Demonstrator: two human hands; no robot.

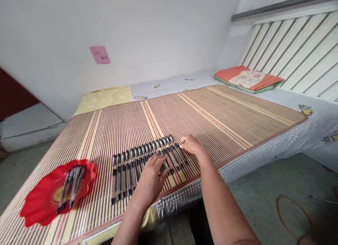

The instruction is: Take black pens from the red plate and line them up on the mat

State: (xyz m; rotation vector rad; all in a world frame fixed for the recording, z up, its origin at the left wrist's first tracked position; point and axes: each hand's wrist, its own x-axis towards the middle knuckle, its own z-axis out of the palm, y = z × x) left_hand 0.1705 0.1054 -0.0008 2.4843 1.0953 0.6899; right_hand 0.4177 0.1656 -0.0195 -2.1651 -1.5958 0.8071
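Note:
A row of black-capped pens (124, 167) lies side by side on a striped bamboo mat (211, 121), caps pointing away from me. My left hand (151, 176) is over the middle of the row with its fingers stretched out and the thumb apart, hiding parts of several pens. At the row's right end, my right hand (194, 145) has its fingers curled together, tips close beside the last pen (180, 150). Whether those fingertips grip anything is too small to tell. To the left, a red scalloped plate (34, 206) holds several more pens (71, 185).
The mat covers a bed with a checked sheet (285, 143) and a yellow cloth (105, 96). Folded orange bedding (248, 79) lies by the white slatted headboard (298, 51). A pink note (99, 55) is on the wall. The floor (258, 195) lies beyond the near edge.

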